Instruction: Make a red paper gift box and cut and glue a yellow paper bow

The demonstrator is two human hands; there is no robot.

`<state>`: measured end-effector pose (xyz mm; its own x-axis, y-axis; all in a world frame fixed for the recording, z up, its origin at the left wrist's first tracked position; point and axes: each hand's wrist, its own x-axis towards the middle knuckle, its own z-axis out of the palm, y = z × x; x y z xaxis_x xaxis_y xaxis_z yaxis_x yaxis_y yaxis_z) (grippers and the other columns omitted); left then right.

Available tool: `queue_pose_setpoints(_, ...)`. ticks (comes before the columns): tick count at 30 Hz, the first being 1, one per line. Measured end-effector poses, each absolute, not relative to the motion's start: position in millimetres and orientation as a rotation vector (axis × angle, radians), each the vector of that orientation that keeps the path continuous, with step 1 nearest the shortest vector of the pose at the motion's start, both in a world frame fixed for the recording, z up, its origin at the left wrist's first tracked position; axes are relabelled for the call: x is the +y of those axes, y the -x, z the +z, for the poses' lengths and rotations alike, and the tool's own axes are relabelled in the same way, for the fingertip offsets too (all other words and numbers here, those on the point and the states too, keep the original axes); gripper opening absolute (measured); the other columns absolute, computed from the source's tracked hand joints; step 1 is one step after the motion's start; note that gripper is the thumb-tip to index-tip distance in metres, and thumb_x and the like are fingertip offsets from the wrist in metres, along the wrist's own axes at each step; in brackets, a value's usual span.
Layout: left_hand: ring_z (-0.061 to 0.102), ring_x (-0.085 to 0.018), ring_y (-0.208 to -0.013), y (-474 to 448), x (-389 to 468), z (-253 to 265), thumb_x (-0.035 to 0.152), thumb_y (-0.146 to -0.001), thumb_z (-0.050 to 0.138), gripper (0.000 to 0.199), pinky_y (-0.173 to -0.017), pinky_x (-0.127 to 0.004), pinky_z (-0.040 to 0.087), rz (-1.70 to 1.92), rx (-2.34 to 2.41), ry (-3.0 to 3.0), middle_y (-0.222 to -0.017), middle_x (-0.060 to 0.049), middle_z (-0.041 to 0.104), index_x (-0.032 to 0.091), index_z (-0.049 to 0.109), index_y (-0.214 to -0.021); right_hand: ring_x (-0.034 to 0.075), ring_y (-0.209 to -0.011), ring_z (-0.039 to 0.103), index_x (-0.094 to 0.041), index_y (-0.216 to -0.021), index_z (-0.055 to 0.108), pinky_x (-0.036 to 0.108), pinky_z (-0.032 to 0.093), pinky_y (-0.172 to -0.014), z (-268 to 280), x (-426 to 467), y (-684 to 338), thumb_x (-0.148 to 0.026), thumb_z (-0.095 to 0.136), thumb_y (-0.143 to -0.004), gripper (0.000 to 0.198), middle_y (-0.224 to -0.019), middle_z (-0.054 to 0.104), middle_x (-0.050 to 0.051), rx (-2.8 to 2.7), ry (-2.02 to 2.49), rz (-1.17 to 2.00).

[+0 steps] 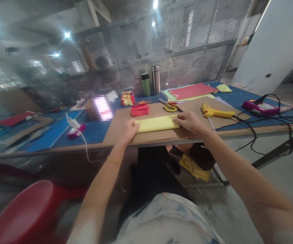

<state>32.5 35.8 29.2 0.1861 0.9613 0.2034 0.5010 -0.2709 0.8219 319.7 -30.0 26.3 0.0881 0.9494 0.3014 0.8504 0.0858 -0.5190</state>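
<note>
A long folded strip of yellow paper [158, 124] is stretched level between my two hands, just over the brown cardboard sheet [121, 134] at the table's front edge. My left hand [131, 130] pinches its left end, and my right hand [188, 122] grips the right end with thumb and fingers. Behind the strip lies a folded red paper piece [139, 110]. Scissors with yellow handles [170, 107] rest beyond my right hand. Further right is a yellow hot glue gun [217, 112], its cord trailing off to the right.
A green bottle [145, 84] and a steel flask [156, 80] stand at the back. Red paper sheets [192, 90] lie behind the cardboard. Purple power strips [260, 107] with loose cords sit right and left. A red stool [27, 210] is at lower left.
</note>
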Motion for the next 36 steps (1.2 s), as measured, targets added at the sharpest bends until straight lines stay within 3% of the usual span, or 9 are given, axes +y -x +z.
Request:
queue_pose_setpoints(4,0.053,-0.018,-0.073,-43,43,32,0.022,-0.084,0.055,0.017,-0.066,-0.028,0.037,0.943,1.526,-2.008,-0.067,-0.001,0.058,0.018,0.057,-0.068,0.019,-0.069,0.059,-0.02,-0.068,0.062,0.027,0.034,-0.058,22,-19,-307,-0.034,0.058,-0.086,0.023,-0.069,0.066,0.004,-1.744,1.954,0.067)
queue_pose_setpoints(7,0.055,-0.02,-0.074,-51,44,32,0.019,-0.086,0.053,0.018,-0.068,-0.03,0.036,0.874,1.63,-2.1,-0.071,-0.004,0.061,0.019,0.058,-0.068,0.026,-0.085,0.069,-0.02,-0.093,0.072,0.03,0.043,-0.067,13,-20,-301,-0.033,0.057,-0.089,0.021,-0.091,0.077,0.011,-1.712,2.028,0.013)
queue_pose_setpoints(10,0.058,-0.023,-0.079,-54,42,32,0.02,-0.089,0.051,0.018,-0.071,-0.031,0.037,0.813,1.695,-2.165,-0.08,-0.008,0.067,0.018,0.062,-0.075,0.031,-0.1,0.072,-0.016,-0.127,0.064,0.035,0.05,-0.081,5,-25,-296,-0.033,0.054,-0.093,0.04,-0.106,0.079,0.016,-1.66,2.059,-0.039)
queue_pose_setpoints(12,0.06,-0.023,-0.081,-55,39,32,0.02,-0.091,0.05,0.018,-0.072,-0.032,0.038,0.785,1.72,-2.195,-0.086,-0.01,0.069,0.018,0.064,-0.08,0.032,-0.108,0.071,-0.012,-0.138,0.056,0.038,0.051,-0.089,3,-28,-294,-0.031,0.054,-0.094,0.048,-0.108,0.079,0.017,-1.645,2.059,-0.063)
queue_pose_setpoints(25,0.062,-0.023,-0.087,-54,43,36,0.022,-0.094,0.048,0.022,-0.07,-0.031,0.038,0.706,1.779,-2.283,-0.095,-0.01,0.074,0.018,0.069,-0.089,0.033,-0.111,0.071,-0.018,-0.126,0.063,0.041,0.052,-0.089,18,-21,-295,-0.033,0.049,-0.097,0.036,-0.117,0.077,0.017,-1.674,2.209,0.003)
queue_pose_setpoints(36,0.067,-0.028,-0.098,-61,46,37,0.021,-0.096,0.045,0.026,-0.079,-0.035,0.044,0.543,1.889,-2.324,-0.106,-0.014,0.076,0.018,0.071,-0.095,0.035,-0.111,0.07,-0.019,-0.12,0.064,0.04,0.05,-0.086,20,-20,-294,-0.038,0.052,-0.095,0.034,-0.116,0.076,0.016,-1.624,2.252,0.026)
